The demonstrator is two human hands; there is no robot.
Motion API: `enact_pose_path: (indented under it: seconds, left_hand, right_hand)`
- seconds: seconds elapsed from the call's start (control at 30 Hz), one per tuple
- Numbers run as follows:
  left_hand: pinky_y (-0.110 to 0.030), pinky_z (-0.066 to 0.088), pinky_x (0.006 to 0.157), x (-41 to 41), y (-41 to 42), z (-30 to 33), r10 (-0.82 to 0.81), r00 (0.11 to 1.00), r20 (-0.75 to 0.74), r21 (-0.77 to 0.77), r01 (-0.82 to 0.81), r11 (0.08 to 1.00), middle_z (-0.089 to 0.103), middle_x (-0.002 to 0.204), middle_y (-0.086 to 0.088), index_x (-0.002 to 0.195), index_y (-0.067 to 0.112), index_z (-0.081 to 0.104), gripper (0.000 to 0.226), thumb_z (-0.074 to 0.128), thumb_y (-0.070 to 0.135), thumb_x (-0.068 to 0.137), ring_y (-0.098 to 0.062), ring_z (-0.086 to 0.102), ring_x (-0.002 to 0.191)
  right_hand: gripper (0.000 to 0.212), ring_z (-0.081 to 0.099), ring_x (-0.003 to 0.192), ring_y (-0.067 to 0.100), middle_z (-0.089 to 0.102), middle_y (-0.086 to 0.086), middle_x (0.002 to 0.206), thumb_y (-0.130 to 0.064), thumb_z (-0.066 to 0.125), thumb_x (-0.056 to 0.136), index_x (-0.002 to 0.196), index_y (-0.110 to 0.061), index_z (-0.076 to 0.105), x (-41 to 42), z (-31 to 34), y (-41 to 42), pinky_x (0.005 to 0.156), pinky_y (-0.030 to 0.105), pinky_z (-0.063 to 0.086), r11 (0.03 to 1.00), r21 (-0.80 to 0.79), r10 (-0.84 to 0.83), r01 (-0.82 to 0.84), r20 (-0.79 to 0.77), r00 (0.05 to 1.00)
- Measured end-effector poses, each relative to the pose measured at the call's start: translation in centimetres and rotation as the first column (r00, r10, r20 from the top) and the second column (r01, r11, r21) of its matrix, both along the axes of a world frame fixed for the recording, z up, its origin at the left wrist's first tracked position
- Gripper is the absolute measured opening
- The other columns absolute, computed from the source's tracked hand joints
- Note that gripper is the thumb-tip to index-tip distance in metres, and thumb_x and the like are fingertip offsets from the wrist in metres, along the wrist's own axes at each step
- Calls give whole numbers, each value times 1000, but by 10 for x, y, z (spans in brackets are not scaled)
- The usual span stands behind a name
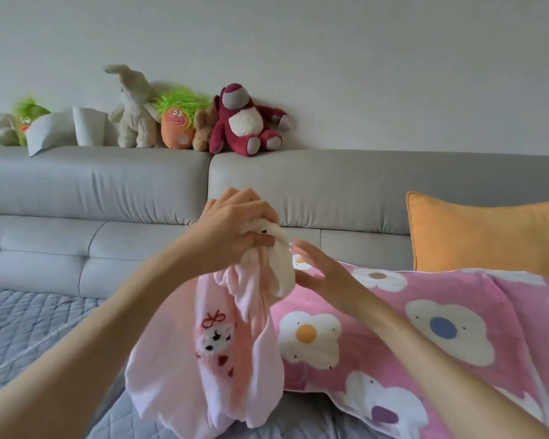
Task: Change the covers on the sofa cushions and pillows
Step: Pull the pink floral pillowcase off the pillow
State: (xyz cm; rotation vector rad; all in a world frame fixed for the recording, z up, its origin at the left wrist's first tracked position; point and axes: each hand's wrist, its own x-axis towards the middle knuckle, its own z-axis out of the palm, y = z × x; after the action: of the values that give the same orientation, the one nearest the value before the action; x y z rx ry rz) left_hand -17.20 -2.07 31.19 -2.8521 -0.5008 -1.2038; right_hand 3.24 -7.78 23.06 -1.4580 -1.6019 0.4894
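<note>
No legible text, label, brand, number or sign is found in the head view. Only pictorial motifs are seen: an embroidered cartoon face with a red bow is carried on the pale pink cover (216,337), and white flower shapes with coloured centres are printed on the pink floral pillow (425,327). No wording is carried by either motif.
</note>
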Motion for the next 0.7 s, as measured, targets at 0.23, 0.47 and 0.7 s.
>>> enact_pose_path:
  seconds: [0.23, 0.47, 0.7]
  left_hand:
    - [-48, 39, 94, 10, -22, 38, -101, 896, 433, 189, 19, 982, 41, 113, 6, 99, 25, 56, 18, 59, 29, 82, -21, 45, 112]
    - [-33, 25, 80, -10, 6, 16, 351, 901, 255, 157, -397, 904, 62, 101, -2, 100, 12, 61, 20, 66, 23, 84, -28, 44, 107]
    - [-35, 37, 62, -31, 26, -47, 479, 877, -46, -100, -481, 871, 42, 84, 0, 73, 21, 38, 34, 70, 9, 75, -24, 43, 78]
  right_hand:
    - [8, 58, 94, 2, 63, -17, 96, -34, 58, 90, 92, -30, 65, -8, 23, -39, 95, 27, 40, 964, -159, 207, -212, -48, 977]
    - [21, 50, 60, 7, 57, -7, 64, -27, 69, 83, 68, -18, 57, 25, 49, -69, 57, 23, 35, 927, 174, -340, 332, 19, 940]
    - [26, 46, 72, 16, 48, -3, 75, -34, 62, 86, 78, -15, 45, 62, 8, -98, 57, 26, 30, 872, -81, -426, 483, 361, 830]
